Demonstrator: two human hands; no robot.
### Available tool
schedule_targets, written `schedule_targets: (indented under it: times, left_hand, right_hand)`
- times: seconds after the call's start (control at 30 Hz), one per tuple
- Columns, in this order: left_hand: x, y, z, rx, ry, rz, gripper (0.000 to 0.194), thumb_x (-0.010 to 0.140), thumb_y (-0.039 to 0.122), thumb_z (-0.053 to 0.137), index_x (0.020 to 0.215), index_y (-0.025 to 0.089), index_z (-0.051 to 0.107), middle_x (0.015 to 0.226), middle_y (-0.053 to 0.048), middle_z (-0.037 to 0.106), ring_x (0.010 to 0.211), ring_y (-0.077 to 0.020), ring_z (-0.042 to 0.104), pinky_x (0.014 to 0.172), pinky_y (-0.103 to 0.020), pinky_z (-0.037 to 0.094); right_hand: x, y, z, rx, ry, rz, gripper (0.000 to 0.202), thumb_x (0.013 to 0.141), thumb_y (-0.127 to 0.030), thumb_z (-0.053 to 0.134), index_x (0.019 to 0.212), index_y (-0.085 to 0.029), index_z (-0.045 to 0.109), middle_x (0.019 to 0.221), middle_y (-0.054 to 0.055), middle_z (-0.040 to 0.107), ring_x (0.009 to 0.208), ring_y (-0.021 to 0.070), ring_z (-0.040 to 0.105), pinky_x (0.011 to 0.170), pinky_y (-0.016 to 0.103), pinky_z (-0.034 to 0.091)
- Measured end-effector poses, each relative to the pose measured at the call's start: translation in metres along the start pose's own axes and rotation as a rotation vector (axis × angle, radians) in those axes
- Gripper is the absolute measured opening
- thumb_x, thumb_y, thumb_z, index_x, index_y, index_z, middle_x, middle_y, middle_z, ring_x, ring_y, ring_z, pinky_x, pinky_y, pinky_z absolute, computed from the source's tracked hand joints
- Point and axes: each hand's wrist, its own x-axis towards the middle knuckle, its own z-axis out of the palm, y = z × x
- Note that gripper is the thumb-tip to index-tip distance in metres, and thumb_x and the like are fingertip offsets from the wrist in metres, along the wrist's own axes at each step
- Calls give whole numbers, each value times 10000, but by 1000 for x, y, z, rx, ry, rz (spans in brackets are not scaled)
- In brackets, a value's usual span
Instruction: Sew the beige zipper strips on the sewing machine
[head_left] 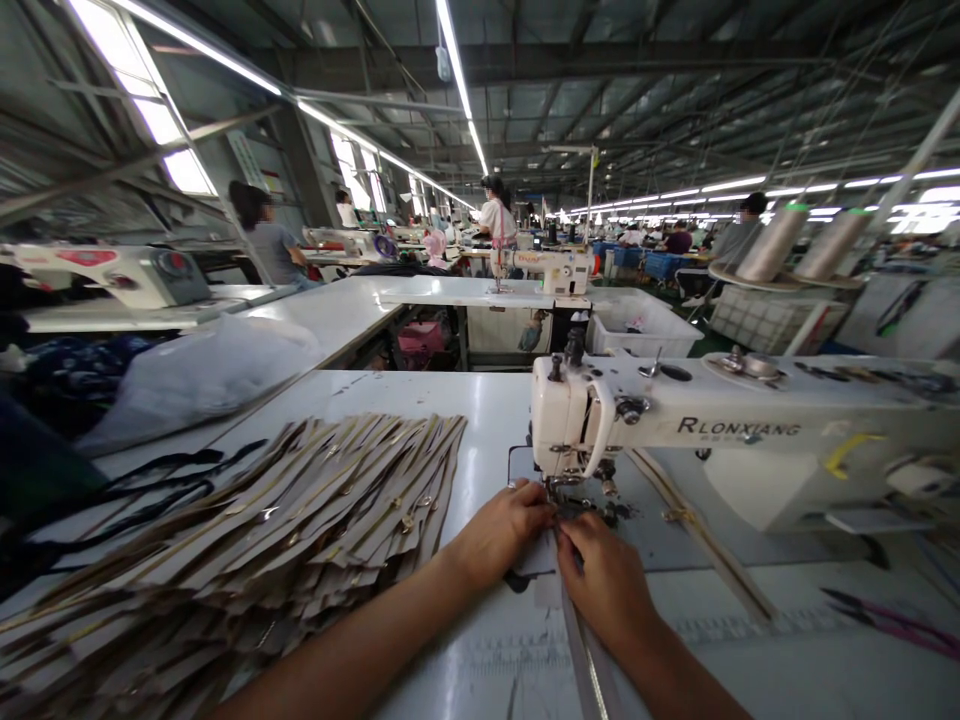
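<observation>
Both hands meet right in front of the needle area of a white sewing machine [570, 430]. My left hand [517, 525] is closed, its fingertips pinching the far end of a grey zipper strip [589, 660] close to the presser foot. Beside it, my right hand [604, 570] is also closed on the strip, thumb and fingers together. From the hands the strip runs down toward me, its metal teeth showing near the bottom edge. The fingertips partly hide the strip's end and the needle.
To the left lies a wide pile of grey-beige zipper strips [337, 530], with black straps [180, 490] beyond. Another zipper strip [705, 545] lies right of the needle. Pink-handled scissors [892, 620] rest at the right. Behind stand a white plastic bin [645, 325] and other machines with people.
</observation>
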Motion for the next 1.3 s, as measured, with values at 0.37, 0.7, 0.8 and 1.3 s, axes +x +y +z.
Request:
schedule_targets:
  times: [0.37, 0.7, 0.8, 1.3]
  left_hand:
    - [3, -4, -1, -62, 3, -2, 201, 931, 176, 501, 914, 163, 701, 923, -58, 621, 898, -186, 566, 809, -277, 468]
    - [2, -7, 3, -76, 28, 14, 231, 951, 201, 468, 928, 173, 696, 934, -56, 631, 923, -186, 568, 842, -276, 460]
    - [-3, -3, 3, -45, 42, -16, 226, 948, 200, 465, 969, 171, 688, 936, -65, 637, 917, -189, 571, 847, -286, 474]
    - [-2, -3, 4, -88, 91, -44, 208, 918, 231, 542, 1065, 177, 680, 1003, -75, 630, 942, -193, 580, 865, -302, 495]
  right_hand:
    - [2, -4, -1, -124, -38, -28, 255, 901, -163, 445, 1017, -220, 665, 878, 27, 633, 714, 156, 653, 603, 244, 456]
    - [5, -3, 0, -139, -46, -1, 259, 917, -179, 421, 1005, -227, 659, 887, 28, 642, 701, 145, 642, 593, 232, 438]
    - [5, -2, 1, -110, -25, -3, 250, 915, -181, 430, 998, -223, 662, 861, 27, 643, 696, 140, 634, 597, 225, 431]
    - [7, 0, 2, -70, -28, -4, 233, 923, -178, 429, 931, -216, 659, 861, 19, 638, 717, 155, 646, 595, 235, 421]
